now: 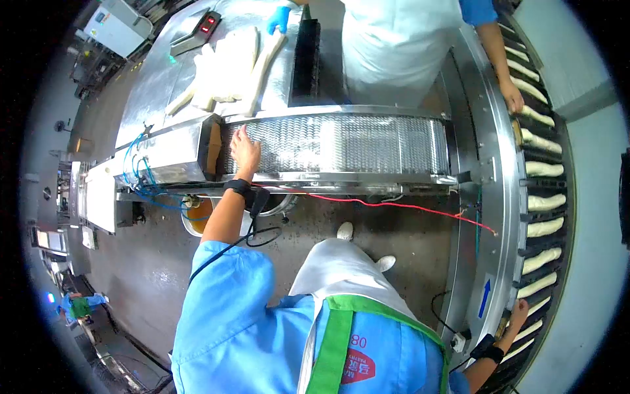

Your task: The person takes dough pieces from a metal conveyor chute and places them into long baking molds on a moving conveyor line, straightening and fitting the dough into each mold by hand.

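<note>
Dough strip (540,305): position?
Right of the mesh belt (387,146), long axis roughly parallel; right hand (518,316) nearer, just beside.
Hands?
Left hand (245,153), at the belt's left end: fingers loosely parted. Right: grip not determinable.

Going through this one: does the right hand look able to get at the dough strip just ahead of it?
Probably yes: the right hand is close by that dough strip, with nothing visible between them.

Cream dough strips (545,170), blue sleeve (226,282)
</note>
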Tool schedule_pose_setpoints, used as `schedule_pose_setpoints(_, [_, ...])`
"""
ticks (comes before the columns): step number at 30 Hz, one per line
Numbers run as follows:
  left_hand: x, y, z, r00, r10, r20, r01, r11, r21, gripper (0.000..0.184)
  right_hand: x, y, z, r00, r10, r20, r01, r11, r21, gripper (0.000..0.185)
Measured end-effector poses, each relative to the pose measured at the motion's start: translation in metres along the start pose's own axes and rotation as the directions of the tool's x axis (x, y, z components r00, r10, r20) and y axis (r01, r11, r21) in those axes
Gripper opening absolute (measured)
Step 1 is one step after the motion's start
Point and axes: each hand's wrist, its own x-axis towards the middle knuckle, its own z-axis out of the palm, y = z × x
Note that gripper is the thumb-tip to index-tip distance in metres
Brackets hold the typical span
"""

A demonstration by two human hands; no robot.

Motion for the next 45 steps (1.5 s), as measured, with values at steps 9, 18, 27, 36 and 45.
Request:
schedule_pose_setpoints(9, [0.095,-0.003,0.019,0.991,0.008,-0.134,-0.007,1.0,0.006,0.046,0.015,-0.013,0.035,0.966,-0.227,0.123,0.251,0.938,-0.239,0.024])
schedule_pose_setpoints(18, [0.193,0.004,0.028,0.996,-0.063,0.06,0.044,0.957,0.287,0.045,-0.01,-0.033,0.01,0.978,0.021,0.209,-0.005,0.997,-0.076,0.011])
schedule_pose_setpoints(27, [0.249,-0.014,0.003,0.981,-0.072,0.179,0.12,0.954,-0.275,0.039,0.039,-0.019,0.028,0.968,-0.084,0.235,0.162,0.928,-0.336,0.015])
schedule_pose_setpoints(36, [0.175,0.127,-0.194,0.912,0.361,0.194,0.17,0.095,-0.981,0.041,0.02,-0.266,0.096,0.846,-0.283,0.451,0.345,0.937,-0.059,0.029])
schedule_pose_setpoints(45, [-0.062,0.213,-0.25,0.791,0.61,0.04,-0.081,0.169,-0.982,0.038,-0.049,-0.419,0.161,0.359,-0.93,0.075,0.704,0.323,0.632,0.093])
